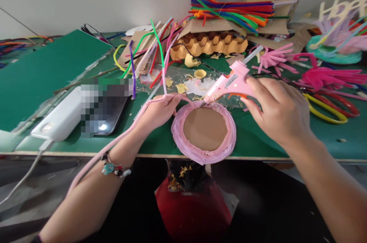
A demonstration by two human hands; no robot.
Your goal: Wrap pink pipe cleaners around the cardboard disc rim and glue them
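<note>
So the person looks to be mid glue-up here. The right hand (279, 107) is wrapped around the handle of a pink glue gun (223, 84), nozzle right at the inner top edge of a pink and lilac ring (177, 128). Can't tell if the trigger is actually squeezed. The left hand (163, 109) has thumb and fingers pinched together on a long fuzzy pink strip (114, 140), its far end meeting the ring's upper left and the rest trailing back along the left forearm.

The ring sits around a brown cardboard disc (205, 128) on the green table (258, 147), near side poking a bit past the front edge.

My read: the step is sticking the strip down along the inside of the ring. The next move would call for pressing it into the glue before it sets, fingertips clear of the nozzle, which looks pretty close to them.

Writing-wise, not much. There's a small label (232, 81) on the gun, too tiny to read. Cream letters (329, 11) at far right seem to start "Hop", the rest is hard to make out. No brand I can read.
</note>
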